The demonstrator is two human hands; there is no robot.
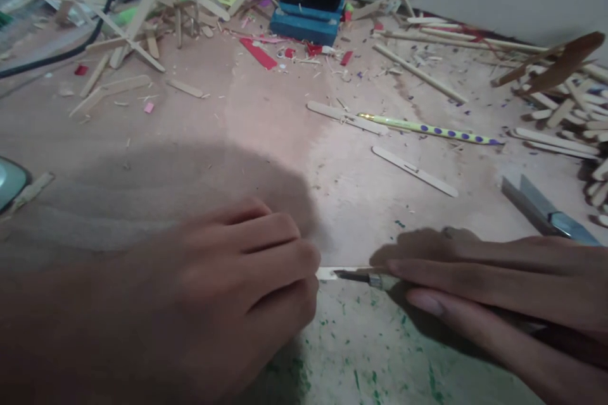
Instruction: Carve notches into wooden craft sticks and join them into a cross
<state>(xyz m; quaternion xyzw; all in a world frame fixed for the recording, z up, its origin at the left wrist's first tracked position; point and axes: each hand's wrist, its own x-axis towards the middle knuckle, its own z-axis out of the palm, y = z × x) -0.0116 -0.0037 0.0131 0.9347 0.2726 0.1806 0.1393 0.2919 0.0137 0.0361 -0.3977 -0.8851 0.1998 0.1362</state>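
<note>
My left hand (223, 291) lies at the lower left with its fingers curled and pressed down on a flat wooden craft stick (327, 273), most of which is hidden under them. My right hand (498, 291) comes in from the right and pinches a thin craft knife (361, 276) with a metal collar. The dark tip of the knife rests on the exposed end of the stick, just right of my left fingertips. Both hands work over a worn cutting mat (380, 348) with green flecks.
Loose craft sticks (414, 170) lie across the brown table. A yellow pencil with purple dots (427, 130) lies beyond my hands. A utility knife (546, 212) sits at right. Glued stick structures (142, 19) and a blue-based dark object (306, 19) stand at the back.
</note>
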